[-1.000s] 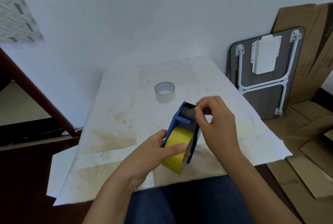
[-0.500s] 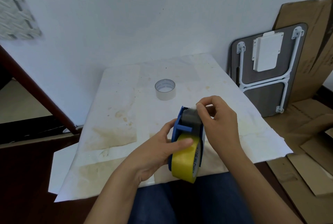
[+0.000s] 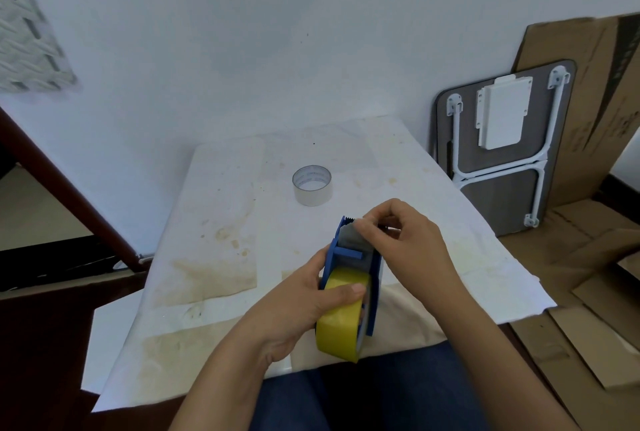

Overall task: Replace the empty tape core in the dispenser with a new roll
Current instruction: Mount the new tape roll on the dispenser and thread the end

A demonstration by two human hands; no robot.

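A blue tape dispenser (image 3: 346, 252) is held above the near edge of the table, toothed blade pointing away from me. A yellow tape roll (image 3: 341, 326) sits in its near end. My left hand (image 3: 304, 306) grips the dispenser from the left, thumb pressed on top of the yellow roll. My right hand (image 3: 405, 240) pinches at the grey plate just behind the blade; what lies between the fingertips is hidden. The empty white tape core (image 3: 312, 185) stands on the table farther back, apart from both hands.
The table (image 3: 221, 257) is covered with stained white paper. A folded small table (image 3: 502, 146) leans against the wall at the right, with flattened cardboard (image 3: 588, 309) behind it and on the floor. A dark red bar (image 3: 69, 195) slants at the left.
The dispenser with the yellow roll has turned from tilted left to nearly straight, and shifted a little toward me. My right fingers stay pinched near the blade.
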